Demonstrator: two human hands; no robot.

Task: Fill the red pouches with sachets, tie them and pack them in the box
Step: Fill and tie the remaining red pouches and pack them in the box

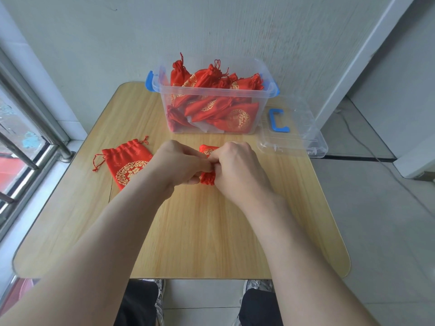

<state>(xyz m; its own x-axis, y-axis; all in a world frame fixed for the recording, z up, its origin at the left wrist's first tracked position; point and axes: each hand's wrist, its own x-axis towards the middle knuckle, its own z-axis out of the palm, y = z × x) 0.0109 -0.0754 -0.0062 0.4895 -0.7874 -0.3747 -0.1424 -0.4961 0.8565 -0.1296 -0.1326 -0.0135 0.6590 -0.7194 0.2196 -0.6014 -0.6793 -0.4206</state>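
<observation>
We record both hands raised together just above the middle of the light wooden tabletop (211,231). The left hand (179,164) and the right hand (237,168) meet fingertip to fingertip, and both have their fingers curled around a small red fabric pouch with gold print (208,178). The pouch lies between the two hands. Its gathered mouth points toward the person and its printed body shows beyond the knuckles. Its drawstring is hidden by the fingers, so we cannot tell whether it is knotted.

A flat red drawstring pouch (127,161) lies on the tabletop to the left, partly covered by the left wrist. Its mouth is loosely gathered and its cords trail at both sides.

At the far edge stands a clear plastic box with blue latches (164,107), with no lid on it. It holds a heap of tied red pouches (219,109) reaching up to about its rim. White material shows at the floor of the box, and we cannot tell what it is.

A clear plastic lid (310,142) lies flat just right of the box, with a blue handle (277,121) on it.

Metal window rails (28,128) run along the left side.
</observation>
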